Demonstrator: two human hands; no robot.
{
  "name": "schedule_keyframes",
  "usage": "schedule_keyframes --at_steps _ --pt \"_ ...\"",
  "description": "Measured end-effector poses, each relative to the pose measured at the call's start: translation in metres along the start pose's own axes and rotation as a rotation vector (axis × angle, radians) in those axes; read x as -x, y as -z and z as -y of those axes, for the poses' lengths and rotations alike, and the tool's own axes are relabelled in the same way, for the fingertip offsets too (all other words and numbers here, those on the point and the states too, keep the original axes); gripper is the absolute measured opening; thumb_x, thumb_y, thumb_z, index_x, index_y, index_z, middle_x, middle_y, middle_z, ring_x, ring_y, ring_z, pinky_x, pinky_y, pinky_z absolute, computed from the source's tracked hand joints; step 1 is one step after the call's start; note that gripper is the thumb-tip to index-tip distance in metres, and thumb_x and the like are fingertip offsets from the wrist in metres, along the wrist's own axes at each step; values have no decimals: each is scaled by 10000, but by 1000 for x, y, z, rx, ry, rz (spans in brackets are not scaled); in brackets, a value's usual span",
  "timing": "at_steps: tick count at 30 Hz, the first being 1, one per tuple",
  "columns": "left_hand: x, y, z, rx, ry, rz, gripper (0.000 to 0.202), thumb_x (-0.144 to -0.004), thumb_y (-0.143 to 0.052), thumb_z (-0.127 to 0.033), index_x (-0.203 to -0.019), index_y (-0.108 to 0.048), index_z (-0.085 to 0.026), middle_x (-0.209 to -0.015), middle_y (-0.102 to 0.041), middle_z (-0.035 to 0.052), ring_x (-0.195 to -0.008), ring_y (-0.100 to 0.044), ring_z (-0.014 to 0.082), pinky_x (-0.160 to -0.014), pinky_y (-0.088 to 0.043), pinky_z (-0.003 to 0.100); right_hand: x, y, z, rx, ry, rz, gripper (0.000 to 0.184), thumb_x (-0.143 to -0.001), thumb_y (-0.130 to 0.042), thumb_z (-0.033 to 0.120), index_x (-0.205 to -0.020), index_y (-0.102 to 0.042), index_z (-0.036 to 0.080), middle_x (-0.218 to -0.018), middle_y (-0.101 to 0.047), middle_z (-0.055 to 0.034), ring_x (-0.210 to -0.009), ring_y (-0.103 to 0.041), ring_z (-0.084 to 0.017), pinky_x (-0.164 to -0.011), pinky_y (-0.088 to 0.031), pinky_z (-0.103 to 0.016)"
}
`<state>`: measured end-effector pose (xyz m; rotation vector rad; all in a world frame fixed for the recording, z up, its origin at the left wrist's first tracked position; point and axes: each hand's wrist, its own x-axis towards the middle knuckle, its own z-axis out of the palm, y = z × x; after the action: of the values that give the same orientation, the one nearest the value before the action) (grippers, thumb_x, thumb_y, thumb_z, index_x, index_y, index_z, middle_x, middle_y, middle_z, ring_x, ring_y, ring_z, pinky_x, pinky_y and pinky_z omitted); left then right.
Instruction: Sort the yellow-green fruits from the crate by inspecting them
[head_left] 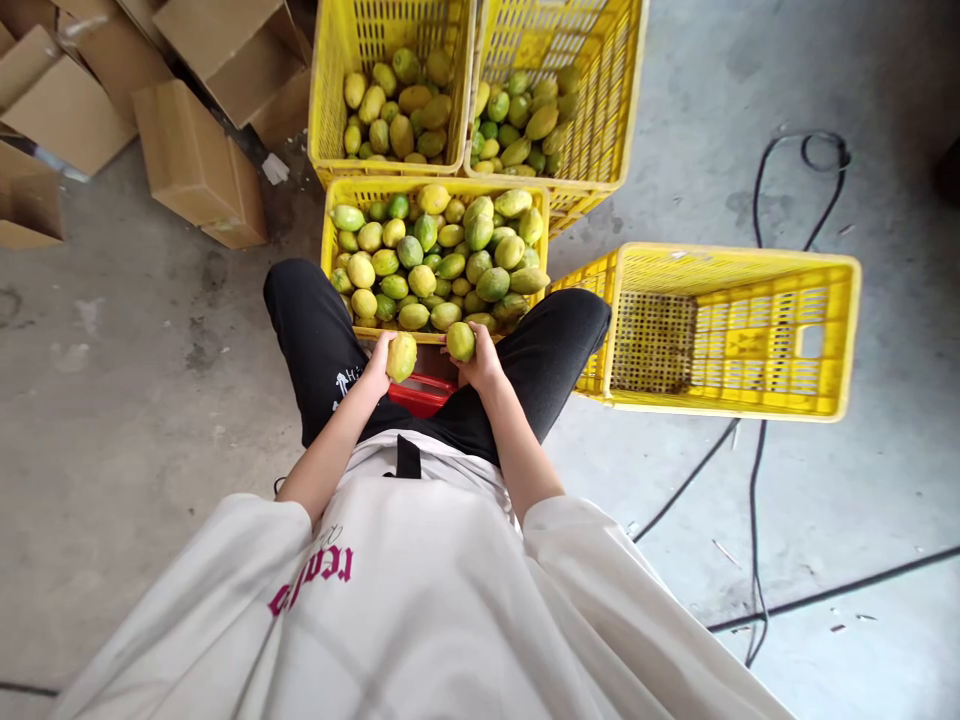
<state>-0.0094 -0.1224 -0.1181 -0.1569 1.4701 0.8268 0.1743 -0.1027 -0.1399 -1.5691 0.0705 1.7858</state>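
Fruit (410, 252) is filling the near yellow crate (360, 190) by the knees (296, 295), presumably for easy reach. Remotely, I am seeing the left hand (377, 366) grasping a yellowish fruit (403, 357) and the right hand (485, 362) a greener fruit (460, 342), just outside the crate, probably for clear viewing.

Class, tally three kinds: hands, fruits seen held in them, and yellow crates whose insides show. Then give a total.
Hands: 2 (left hand, right hand)
Held fruits: 2, one per hand
Yellow crates: 4
Total: 8
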Motion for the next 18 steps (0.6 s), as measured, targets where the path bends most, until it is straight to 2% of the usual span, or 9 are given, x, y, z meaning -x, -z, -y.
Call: schedule_keyframes --at_steps 6,9,11,15,18 --pt "-1 0 0 1 10 45 304 -1162 -653 -407 -1119 -847 -178 -707 -804 70 -679 -848 276 -598 -640 302 0 1 -2 -9 53 35 185 -1096 -835 357 -964 -767 247 -816 -790 -8 -734 -751 -189 -531 -566 -237" --pt "-2 0 0 -14 1 41 299 -1174 -654 -388 -1070 -841 -178 -676 -782 60 -607 -808 239 -545 -596 271 4 -2 -4 21 96 59 192 -1052 -911 304 -936 -769 247 -796 -763 12 -712 -726 -163 -561 -590 -210" --pt "-2 0 1 -52 0 28 286 -1159 -736 -397 -985 -814 -184 -680 -777 55 -546 -759 195 -523 -565 244 6 -3 -5 40 113 62 228 -1027 -934 264 -901 -745 255 -773 -744 29 -692 -720 -155 -593 -612 -210" --pt "0 -1 2 -98 -42 32 275 -1104 -877 -341 -904 -755 -196 -726 -790 43 -558 -748 148 -546 -551 198 8 -4 -5 71 101 49 227 -1076 -861 257 -895 -723 260 -778 -764 25 -716 -749 -161 -629 -623 -210" --pt "1 -2 2 -91 -46 53 262 -1121 -829 -272 -887 -735 -202 -736 -792 41 -582 -746 146 -562 -558 198 8 -3 -3 79 78 66 362 -1181 -751 419 -865 -728 242 -771 -773 -23 -670 -697 -154 -546 -539 -187"
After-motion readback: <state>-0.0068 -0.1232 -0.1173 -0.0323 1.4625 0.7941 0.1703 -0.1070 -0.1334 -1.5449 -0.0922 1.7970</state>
